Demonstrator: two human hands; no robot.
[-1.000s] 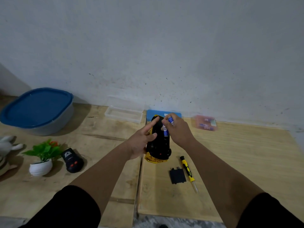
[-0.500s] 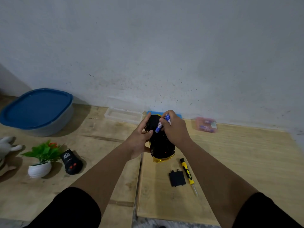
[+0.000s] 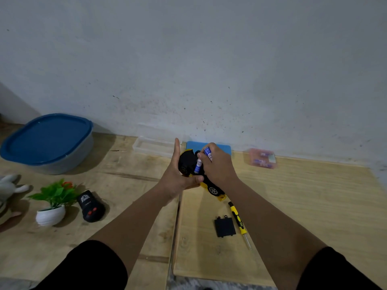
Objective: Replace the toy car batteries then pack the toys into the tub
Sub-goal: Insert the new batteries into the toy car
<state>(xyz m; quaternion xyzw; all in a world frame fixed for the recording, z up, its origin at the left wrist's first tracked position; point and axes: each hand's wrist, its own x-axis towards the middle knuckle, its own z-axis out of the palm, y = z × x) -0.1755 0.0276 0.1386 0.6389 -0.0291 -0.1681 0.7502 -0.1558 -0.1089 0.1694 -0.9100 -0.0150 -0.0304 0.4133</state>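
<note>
Up off the table, left hand [image 3: 178, 181] cradles car [image 3: 189, 164]; right hand [image 3: 217, 166] pinches batteries [image 3: 198, 165].

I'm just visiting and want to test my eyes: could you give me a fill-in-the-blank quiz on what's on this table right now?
1. The tub at the far left is covered by a ____ lid.
2. The right hand pinches blue ____ over the toy car.
3. The screwdriver has a yellow and black handle and lies just right of the black ____.
4. The small plant stands in a ____ pot.

Missing words: blue; batteries; battery cover; white
</note>
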